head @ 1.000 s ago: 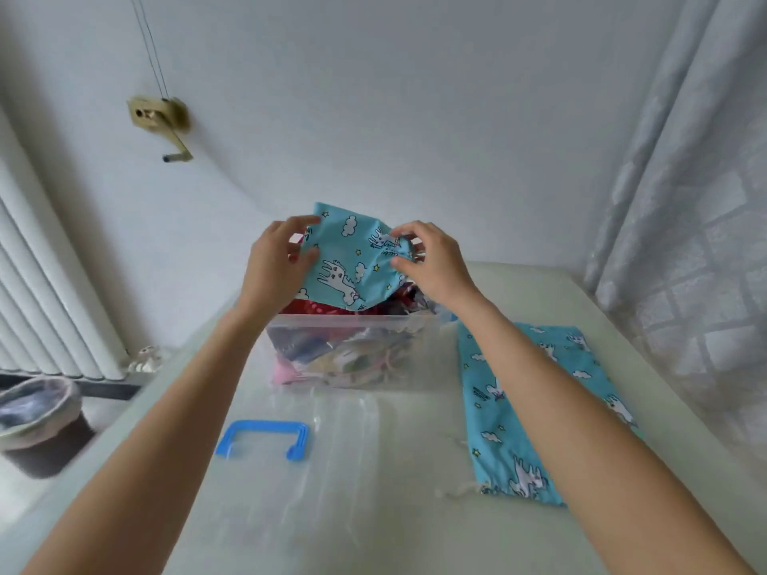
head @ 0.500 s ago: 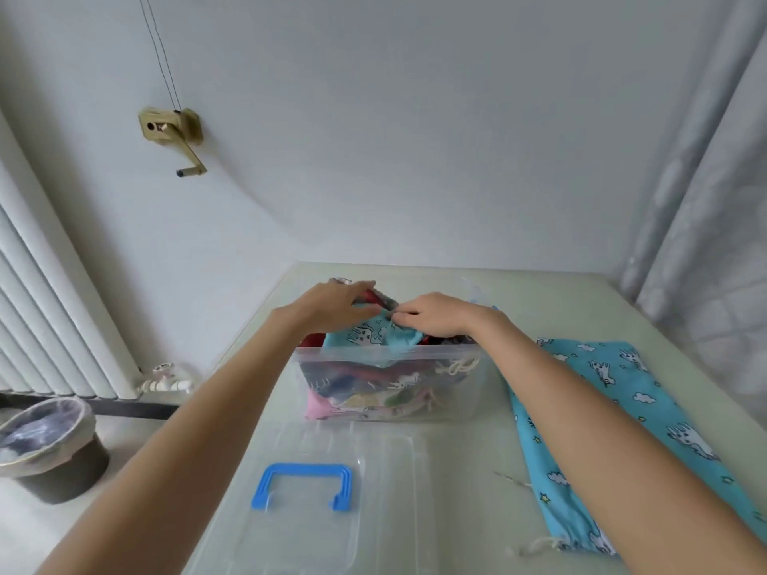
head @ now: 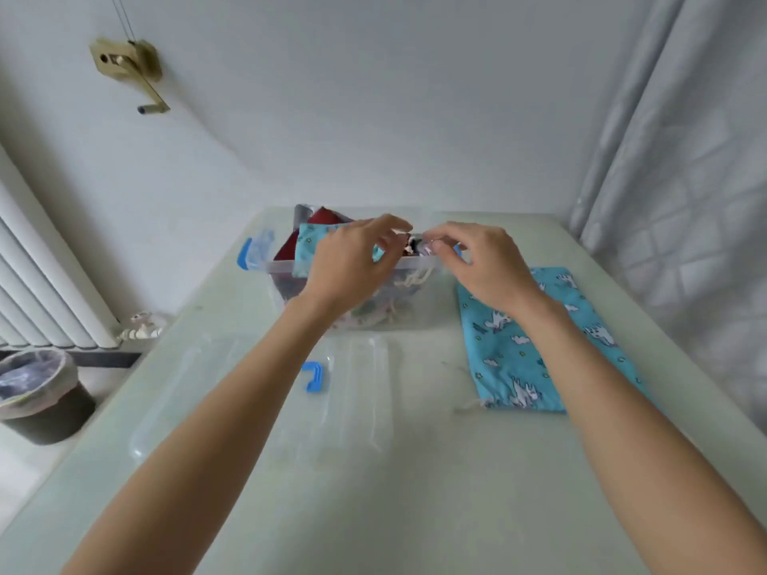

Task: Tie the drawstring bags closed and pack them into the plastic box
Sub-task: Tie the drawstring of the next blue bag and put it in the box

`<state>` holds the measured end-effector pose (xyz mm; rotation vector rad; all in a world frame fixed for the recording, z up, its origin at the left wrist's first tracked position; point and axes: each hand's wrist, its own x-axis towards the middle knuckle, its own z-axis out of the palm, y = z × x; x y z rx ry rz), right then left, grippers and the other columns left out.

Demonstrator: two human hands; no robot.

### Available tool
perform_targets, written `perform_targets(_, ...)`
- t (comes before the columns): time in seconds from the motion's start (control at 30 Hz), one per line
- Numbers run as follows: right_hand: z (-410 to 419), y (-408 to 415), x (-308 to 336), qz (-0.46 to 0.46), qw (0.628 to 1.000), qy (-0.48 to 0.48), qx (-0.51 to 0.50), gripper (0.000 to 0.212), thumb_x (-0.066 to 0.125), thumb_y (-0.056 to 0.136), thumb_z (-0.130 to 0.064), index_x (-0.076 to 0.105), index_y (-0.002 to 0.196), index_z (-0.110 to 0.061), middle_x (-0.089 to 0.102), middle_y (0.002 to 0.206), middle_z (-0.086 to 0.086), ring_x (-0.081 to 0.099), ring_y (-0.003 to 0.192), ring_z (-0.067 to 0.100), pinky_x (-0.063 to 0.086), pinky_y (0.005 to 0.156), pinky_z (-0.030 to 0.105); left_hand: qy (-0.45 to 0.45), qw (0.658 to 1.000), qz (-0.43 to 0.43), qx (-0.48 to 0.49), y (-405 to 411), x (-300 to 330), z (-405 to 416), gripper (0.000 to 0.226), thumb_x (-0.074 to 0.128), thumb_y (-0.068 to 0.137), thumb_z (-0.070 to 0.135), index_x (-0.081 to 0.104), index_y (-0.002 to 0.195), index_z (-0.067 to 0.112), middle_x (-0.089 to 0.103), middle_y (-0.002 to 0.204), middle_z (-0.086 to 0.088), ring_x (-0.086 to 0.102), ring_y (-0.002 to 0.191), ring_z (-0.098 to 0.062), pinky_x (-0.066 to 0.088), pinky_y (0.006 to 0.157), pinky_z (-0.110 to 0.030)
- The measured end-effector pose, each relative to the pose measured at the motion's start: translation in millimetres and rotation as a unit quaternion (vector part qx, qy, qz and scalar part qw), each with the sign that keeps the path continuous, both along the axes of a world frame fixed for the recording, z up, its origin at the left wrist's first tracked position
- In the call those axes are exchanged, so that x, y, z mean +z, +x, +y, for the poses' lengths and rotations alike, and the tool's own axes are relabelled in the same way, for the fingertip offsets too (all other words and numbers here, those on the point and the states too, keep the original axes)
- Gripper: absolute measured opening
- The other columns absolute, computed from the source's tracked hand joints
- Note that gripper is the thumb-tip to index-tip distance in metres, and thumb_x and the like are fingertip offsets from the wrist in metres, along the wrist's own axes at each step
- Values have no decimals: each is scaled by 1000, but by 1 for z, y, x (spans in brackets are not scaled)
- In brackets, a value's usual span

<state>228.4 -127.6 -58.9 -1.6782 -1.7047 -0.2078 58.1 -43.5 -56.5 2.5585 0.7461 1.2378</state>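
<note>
A clear plastic box (head: 282, 266) stands at the middle of the table, filled with several cloth bags. On top of them lies a blue unicorn-print drawstring bag (head: 312, 239), partly over the front rim. My left hand (head: 352, 263) and my right hand (head: 481, 263) hover just above the box with fingers loosely curled, and nothing shows between them. A second blue unicorn-print bag (head: 519, 359) lies flat on the table to the right of the box, its cream drawstring end toward me. My right forearm crosses over it.
The clear box lid (head: 352, 408) with a blue handle (head: 313, 377) lies on the table in front of the box. A lined waste bin (head: 37, 392) and a radiator (head: 41, 292) are at the left, a curtain (head: 685, 201) at the right.
The blue bag I held up in both hands went down into the box and was pressed in. Both hands have now let go and lifted a little.
</note>
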Motion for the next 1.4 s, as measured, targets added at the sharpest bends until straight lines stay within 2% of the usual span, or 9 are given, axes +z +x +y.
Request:
perform_targets(0.17, -86, 34, -61, 59, 993, -68, -74, 17, 56, 91, -22, 69, 103, -22, 71, 85, -9, 64, 75, 15, 52, 77, 37, -104, 986, 92, -91, 42, -53, -71, 23, 60, 85, 32, 63, 108, 28, 64, 81, 16, 59, 72, -2, 53, 76, -32)
perform_targets(0.33, -145, 77, -112, 20, 980, -156, -123, 41, 52, 80, 3, 67, 110, -19, 66, 114, 0, 54, 108, 26, 41, 94, 35, -193, 938, 274, -86, 67, -103, -100, 52, 71, 76, 33, 51, 124, 28, 52, 117, -1, 56, 97, -17, 44, 88, -27)
perform_targets(0.5, -188, 101, -139, 21, 953, -158, -257, 50, 52, 80, 1, 56, 126, -19, 48, 132, 8, 44, 117, 33, 34, 96, 38, -219, 948, 228, -40, 62, -122, -107, 33, 69, 78, 19, 61, 110, 20, 63, 101, -2, 59, 81, -16, 49, 81, -30)
perform_targets(0.67, -199, 111, -144, 121, 934, -136, -308, 42, 62, 86, -16, 53, 127, -16, 51, 123, 14, 45, 114, 32, 36, 93, 33, -252, 946, 201, -35, 47, -128, -99, 16, 73, 79, 29, 66, 86, 17, 64, 75, 0, 54, 65, -15, 42, 60, -19)
perform_targets(0.8, -211, 117, -144, 172, 933, -87, -303, 34, 72, 79, -15, 64, 111, -10, 65, 97, 9, 60, 90, 25, 47, 85, 34, -153, 956, 240, -71, 39, -130, -88, 12, 61, 89, 21, 68, 93, 12, 58, 79, -1, 49, 68, -18, 36, 58, -19)
perform_targets(0.87, -215, 116, -143, 178, 932, -78, -306, 25, 72, 79, -13, 68, 104, -11, 62, 80, 2, 57, 73, 19, 46, 74, 28, -137, 971, 183, -65, 38, -132, -85, 11, 59, 90, 18, 67, 90, 10, 58, 80, -1, 50, 67, -17, 35, 60, -22)
perform_targets(0.97, -217, 113, -140, 180, 935, -73, -295, 22, 73, 79, -17, 70, 101, -13, 62, 74, -1, 57, 68, 16, 41, 69, 23, -248, 967, 27, -57, 40, -127, -87, 15, 56, 92, 17, 61, 78, 21, 59, 75, 8, 55, 64, 2, 43, 62, -9)
perform_targets(1.23, -207, 106, -136, 21, 960, -102, -260, 18, 60, 90, -25, 69, 94, -10, 64, 84, 11, 56, 81, 30, 43, 68, 37, -469, 852, -200, -117, 45, -119, -89, 20, 42, 98, 20, 60, 91, 16, 62, 93, 1, 61, 90, -6, 54, 81, -21)
perform_targets(1.4, -202, 111, -120, 13, 961, -56, -270, 30, 54, 93, -30, 60, 75, -7, 58, 71, 6, 49, 68, 26, 30, 59, 32, -506, 794, -306, -139, 62, -106, -86, 43, 38, 100, 28, 53, 63, 12, 68, 106, -3, 62, 104, -12, 50, 89, -26)
